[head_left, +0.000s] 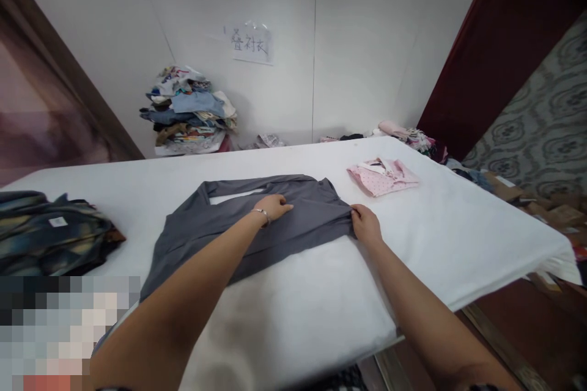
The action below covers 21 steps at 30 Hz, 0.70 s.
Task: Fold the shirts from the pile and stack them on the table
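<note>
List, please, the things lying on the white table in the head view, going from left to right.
Dark patterned clothes → grey garment, with the left hand flat on it and the right hand pinching its right edge → folded pink shirt.

White wall (pixel 367 43), dark red door (pixel 499 43), patterned floor (pixel 545 128).

head view: worn on the person's head | faces forward and down across the white cloth-covered table (pixel 284 305) toward the white panelled wall (pixel 358 43) | near edge of table close, both forearms enter from below | single view, nothing shared
</note>
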Tool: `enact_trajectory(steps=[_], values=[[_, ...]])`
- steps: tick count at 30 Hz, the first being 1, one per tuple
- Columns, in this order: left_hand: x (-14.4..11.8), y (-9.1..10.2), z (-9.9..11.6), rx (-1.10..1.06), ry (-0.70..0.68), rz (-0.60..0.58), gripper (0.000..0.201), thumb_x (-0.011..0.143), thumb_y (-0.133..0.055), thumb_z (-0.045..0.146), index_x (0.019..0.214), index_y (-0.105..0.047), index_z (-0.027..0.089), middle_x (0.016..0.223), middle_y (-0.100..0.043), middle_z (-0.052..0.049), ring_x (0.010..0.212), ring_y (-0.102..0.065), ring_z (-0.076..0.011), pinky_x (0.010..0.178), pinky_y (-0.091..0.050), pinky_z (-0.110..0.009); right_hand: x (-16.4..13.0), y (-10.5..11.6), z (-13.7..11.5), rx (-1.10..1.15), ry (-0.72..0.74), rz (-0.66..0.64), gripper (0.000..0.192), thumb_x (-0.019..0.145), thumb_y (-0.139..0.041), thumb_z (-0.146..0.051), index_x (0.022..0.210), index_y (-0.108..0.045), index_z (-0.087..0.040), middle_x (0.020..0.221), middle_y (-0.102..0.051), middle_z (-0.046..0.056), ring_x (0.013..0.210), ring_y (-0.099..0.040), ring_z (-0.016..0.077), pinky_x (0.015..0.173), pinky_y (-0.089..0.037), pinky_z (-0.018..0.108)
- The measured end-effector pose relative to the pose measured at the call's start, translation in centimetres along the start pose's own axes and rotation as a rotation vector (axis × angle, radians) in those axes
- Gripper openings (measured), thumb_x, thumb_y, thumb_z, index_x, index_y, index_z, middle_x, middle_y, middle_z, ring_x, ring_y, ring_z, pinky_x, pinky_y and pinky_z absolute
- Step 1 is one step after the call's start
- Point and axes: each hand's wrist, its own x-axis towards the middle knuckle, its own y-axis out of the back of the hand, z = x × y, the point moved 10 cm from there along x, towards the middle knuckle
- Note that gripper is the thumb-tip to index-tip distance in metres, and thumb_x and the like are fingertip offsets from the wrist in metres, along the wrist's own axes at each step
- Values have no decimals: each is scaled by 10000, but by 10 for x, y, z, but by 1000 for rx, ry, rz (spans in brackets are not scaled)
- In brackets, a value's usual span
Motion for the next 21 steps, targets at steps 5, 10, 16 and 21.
enact_trajectory(steps=[5,10,16,21], values=[[-30,18,-32,11,27,-7,446,769,-589,478,1108,-677,202,1084,-710,-82,1012,-647,-249,867,-469,-299,-7,2,-34,-40,241,-6,430,722,-474,-112,1101,-659,-196,1135,-656,72,1081,-521,243,942,-398,371],[-57,30,-75,-18,104,-4,467,776,-575,460,1129,-668,169,1085,-709,-107,999,-655,-262,856,-484,-312,-15,-18,-51,-154,352,-133,382,789,-496,-144,1121,-670,-221,1183,-648,73,1136,-504,257,950,-369,421],[-91,42,-137,-82,204,10,384,758,-612,369,1089,-692,192,1125,-706,-63,1035,-645,-220,892,-471,-258,-11,-17,-39,-59,390,-70,309,820,-459,-194,983,-721,-207,1018,-711,81,982,-589,241,900,-435,400],[-119,65,-175,-101,252,75,394,786,-580,358,1123,-675,177,1094,-715,-51,970,-656,-196,830,-492,-244,-8,-13,-26,-51,433,6,327,821,-438,-265,980,-720,-223,959,-720,72,920,-610,254,849,-479,417]])
